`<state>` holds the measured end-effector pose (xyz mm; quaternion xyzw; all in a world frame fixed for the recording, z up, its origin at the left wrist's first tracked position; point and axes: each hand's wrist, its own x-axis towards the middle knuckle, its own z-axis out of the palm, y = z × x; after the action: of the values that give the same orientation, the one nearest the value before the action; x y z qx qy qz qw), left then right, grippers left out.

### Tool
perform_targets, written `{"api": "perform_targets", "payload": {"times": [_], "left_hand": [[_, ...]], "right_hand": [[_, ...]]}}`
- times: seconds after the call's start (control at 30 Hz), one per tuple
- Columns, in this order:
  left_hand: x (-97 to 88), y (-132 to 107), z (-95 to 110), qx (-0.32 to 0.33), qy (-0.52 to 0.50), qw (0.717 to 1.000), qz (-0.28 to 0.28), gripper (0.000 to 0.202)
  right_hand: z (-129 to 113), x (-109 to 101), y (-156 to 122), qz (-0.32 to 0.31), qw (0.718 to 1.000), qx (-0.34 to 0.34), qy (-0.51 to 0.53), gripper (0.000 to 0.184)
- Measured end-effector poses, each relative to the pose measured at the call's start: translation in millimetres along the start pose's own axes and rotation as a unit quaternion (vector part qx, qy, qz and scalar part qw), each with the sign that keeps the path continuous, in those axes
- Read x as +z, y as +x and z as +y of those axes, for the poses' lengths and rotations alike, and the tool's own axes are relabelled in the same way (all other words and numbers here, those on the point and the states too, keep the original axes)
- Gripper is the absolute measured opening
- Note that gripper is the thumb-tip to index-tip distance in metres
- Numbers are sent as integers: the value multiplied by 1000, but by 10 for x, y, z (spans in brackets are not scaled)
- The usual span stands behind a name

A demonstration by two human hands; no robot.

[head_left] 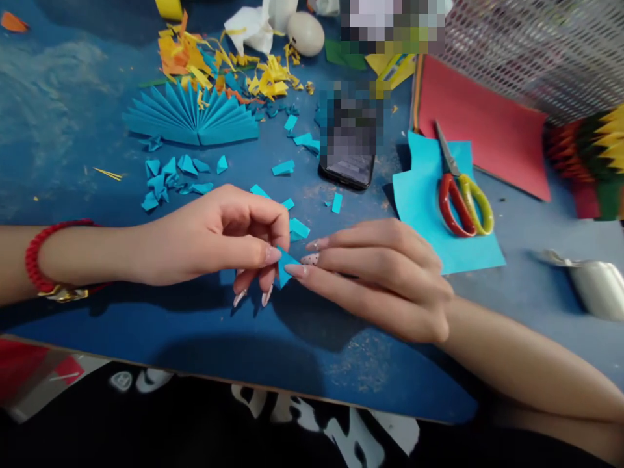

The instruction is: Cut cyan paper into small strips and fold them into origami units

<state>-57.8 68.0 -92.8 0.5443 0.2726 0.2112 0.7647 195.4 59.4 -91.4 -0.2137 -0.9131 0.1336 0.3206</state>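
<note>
Blue bench [73, 97] fills nearly the whole view, its surface scuffed and littered with paper scraps. At the upper right a white mesh basket [536, 45] stands at the far edge, and below it a red paper sheet [487, 136] lies flat. A pleated blue paper fan [195, 120] is spread open at the upper left, with a tangle of yellow and orange paper trimmings [219, 65] just behind it. A light blue paper sheet [424, 201] lies right of centre, and red-and-yellow-handled scissors [461, 192] rest on it with the blades shut and pointing away. A dark phone [348, 166] lies between the fan and that sheet. Small folded blue pieces [170, 175] are scattered below the fan. Near the middle of the bench the two hands meet: the left hand [209, 237], with a red bracelet [36, 257] on its wrist, pinches a small blue paper piece [284, 270] between thumb and fingers, while the right hand [385, 273] lies almost flat, its long fingertips touching the same piece from the other side. The piece sits low over the bench, right between the two hands' fingertips.
</note>
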Motion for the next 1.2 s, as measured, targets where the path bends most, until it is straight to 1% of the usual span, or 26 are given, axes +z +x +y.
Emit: {"api": "perform_targets", "payload": {"times": [0.03, 0.1, 0.13, 0.2, 0.3, 0.43, 0.53, 0.7, 0.8, 0.9, 1.0, 1.2], "left_hand": [[4, 0, -8, 14, 9, 1000, 11, 15], [19, 5, -7, 28, 36, 998, 37, 14], [29, 10, 3, 27, 53, 997, 50, 13], [50, 20, 33, 20, 87, 993, 77, 12], [69, 30, 67, 21, 120, 987, 103, 12], [65, 26, 62, 34, 140, 983, 111, 11], [70, 18, 51, 44, 144, 982, 116, 14], [81, 7, 50, 44, 160, 977, 133, 15], [62, 14, 54, 40, 152, 978, 139, 15], [39, 28, 53, 40, 136, 981, 132, 16], [30, 37, 50, 41, 129, 984, 120, 18], [47, 40, 58, 43, 143, 982, 112, 15]], "right_hand": [[19, 0, 8, 14, 999, -42, -9, 17], [80, 42, 24, 70, 992, -98, -22, 16], [112, 76, 31, 89, 991, -99, -25, 15], [153, 142, 40, 100, 992, -78, -16, 10], [152, 196, 45, 94, 995, -33, 4, 3], [130, 206, 54, 81, 995, 31, 57, 6], [150, 222, 65, 85, 990, 48, 97, 6], [177, 246, 76, 79, 989, 53, 109, 7], [180, 242, 74, 72, 990, 43, 111, 8], [192, 240, 65, 61, 994, 18, 89, 11], [204, 244, 58, 71, 995, 1, 66, 7], [195, 241, 58, 74, 995, 13, 63, 5]]}}
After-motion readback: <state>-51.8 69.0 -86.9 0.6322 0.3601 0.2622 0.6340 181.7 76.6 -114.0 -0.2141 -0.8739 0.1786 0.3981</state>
